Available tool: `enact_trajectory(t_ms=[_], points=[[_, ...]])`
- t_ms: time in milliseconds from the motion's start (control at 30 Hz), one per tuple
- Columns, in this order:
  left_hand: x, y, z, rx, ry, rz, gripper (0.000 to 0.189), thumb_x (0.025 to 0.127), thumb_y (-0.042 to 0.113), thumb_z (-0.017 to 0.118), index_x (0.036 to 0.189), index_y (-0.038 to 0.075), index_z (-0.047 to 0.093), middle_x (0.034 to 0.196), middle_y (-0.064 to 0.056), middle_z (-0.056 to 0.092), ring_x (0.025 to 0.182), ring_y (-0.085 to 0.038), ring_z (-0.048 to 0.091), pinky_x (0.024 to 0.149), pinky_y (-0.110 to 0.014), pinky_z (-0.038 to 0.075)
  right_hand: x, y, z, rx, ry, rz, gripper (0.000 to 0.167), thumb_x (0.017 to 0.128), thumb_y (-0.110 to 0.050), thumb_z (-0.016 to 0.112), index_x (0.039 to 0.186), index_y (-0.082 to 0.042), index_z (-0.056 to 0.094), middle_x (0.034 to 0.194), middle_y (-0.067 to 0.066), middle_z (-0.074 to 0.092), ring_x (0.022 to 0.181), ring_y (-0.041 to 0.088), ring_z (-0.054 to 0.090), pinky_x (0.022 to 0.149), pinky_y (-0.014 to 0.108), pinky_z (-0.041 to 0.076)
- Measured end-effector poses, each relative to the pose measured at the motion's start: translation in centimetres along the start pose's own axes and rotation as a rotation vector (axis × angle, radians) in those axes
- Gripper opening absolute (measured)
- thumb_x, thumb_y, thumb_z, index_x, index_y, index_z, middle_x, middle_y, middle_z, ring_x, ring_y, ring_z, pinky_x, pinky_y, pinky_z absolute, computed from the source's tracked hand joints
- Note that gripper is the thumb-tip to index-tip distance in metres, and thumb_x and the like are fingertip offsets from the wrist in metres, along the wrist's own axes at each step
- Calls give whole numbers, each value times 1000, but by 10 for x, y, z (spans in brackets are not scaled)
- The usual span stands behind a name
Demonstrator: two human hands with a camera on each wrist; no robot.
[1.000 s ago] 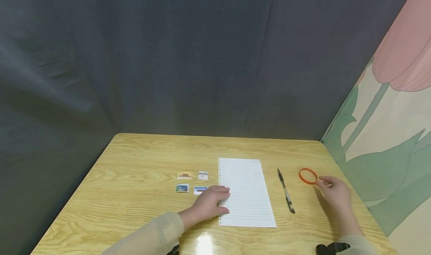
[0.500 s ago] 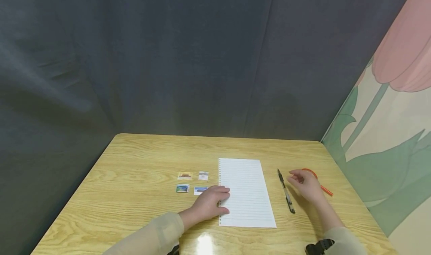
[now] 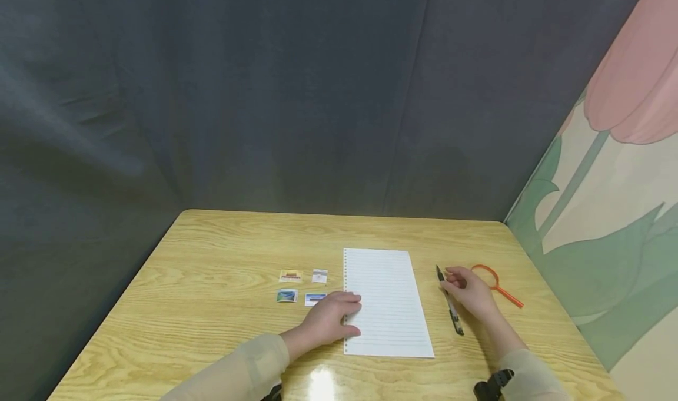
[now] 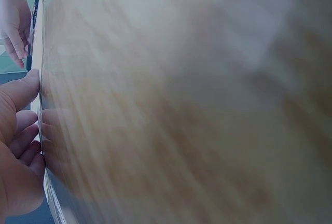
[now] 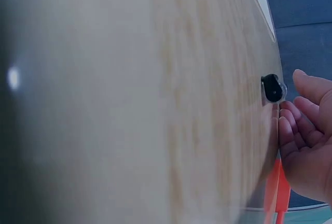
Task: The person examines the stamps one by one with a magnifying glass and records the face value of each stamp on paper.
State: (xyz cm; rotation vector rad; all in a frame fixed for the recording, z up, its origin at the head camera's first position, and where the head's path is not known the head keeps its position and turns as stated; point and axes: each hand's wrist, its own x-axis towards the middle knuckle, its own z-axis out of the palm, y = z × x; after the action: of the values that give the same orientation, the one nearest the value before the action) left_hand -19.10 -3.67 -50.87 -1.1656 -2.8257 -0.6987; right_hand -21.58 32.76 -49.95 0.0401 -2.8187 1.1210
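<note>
My left hand [image 3: 327, 318] rests on the left edge of a lined, hole-punched sheet of paper [image 3: 389, 307], its fingers lying on the sheet. My right hand [image 3: 470, 292] is right at the black-and-clear pen [image 3: 450, 307], with thumb and fingers around its upper part. In the right wrist view, the pen's dark end [image 5: 272, 88] is close by the thumb and fingers, with a gap between them. Behind that hand lies an orange magnifying glass [image 3: 509, 297], part of its ring covered. The left wrist view shows the left hand [image 4: 21, 146] flat against the surface.
Several small printed picture pieces lie left of the paper, among them a yellow one [image 3: 291, 276] and a green-blue one [image 3: 287, 295]. The left hand partly covers a blue-white piece [image 3: 314, 299]. A dark curtain [image 3: 318, 95] hangs behind the wooden table [image 3: 222, 254].
My right hand has let go of the magnifying glass, leaving it on the table, and has moved left to the pen. The left hand has stayed put on the paper.
</note>
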Motion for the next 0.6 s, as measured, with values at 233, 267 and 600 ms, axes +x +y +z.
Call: enact_trajectory(t_ms=[233,267,600], points=[[1,-1,0,-8,-20,-12,54,87,33,77,131,6,64,141,-4,56,133,-23,48,113,-33,35,3,4,0,2,-6,-34,51,92,-18,72,132,9,56,105,14,66,95,26,62,74,23,53],[2,0,0,-7,-24,-17,54,87,34,77,132,6,64,141,-4,56,133,-23,47,113,-33,35,3,4,0,-3,-3,-41,51,92,-18,73,132,10,56,104,14,66,94,26,62,75,23,53],[1,1,-2,-8,-26,-19,53,86,32,78,130,6,65,140,-5,57,132,-23,49,113,-33,36,4,7,3,-27,4,-85,51,90,-16,75,129,12,58,101,12,67,89,20,60,75,23,52]])
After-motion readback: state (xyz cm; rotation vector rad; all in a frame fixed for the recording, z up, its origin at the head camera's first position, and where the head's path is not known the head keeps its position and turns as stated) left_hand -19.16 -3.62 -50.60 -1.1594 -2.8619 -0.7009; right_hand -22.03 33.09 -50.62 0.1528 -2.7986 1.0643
